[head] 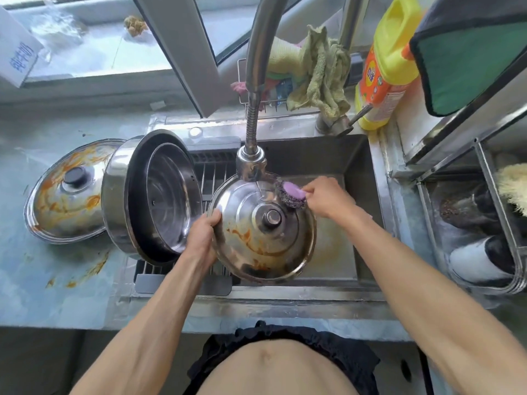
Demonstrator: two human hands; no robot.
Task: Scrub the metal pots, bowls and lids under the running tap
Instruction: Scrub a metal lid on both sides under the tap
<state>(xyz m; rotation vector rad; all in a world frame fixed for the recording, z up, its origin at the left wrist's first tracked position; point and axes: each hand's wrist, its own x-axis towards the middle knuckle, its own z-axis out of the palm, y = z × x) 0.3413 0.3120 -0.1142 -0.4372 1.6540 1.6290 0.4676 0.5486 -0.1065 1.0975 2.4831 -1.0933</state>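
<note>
Scrubbing lid [256, 240] under tap [251, 163].
Left hand [204, 232] gripping rim at 9 o'clock; right hand [328, 199] pinching scourer [292, 193] at 1 o'clock; sauce left at 6 o'clock, second lid [65, 195] unwashed.

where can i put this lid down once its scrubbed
Bare counter in front of the dirty lid, left of the sink, though sauce-smeared. The sink floor right of the held lid is also open. Crowded: the rack holds the stacked pots, and the back ledge has cloths and a detergent bottle.
</note>
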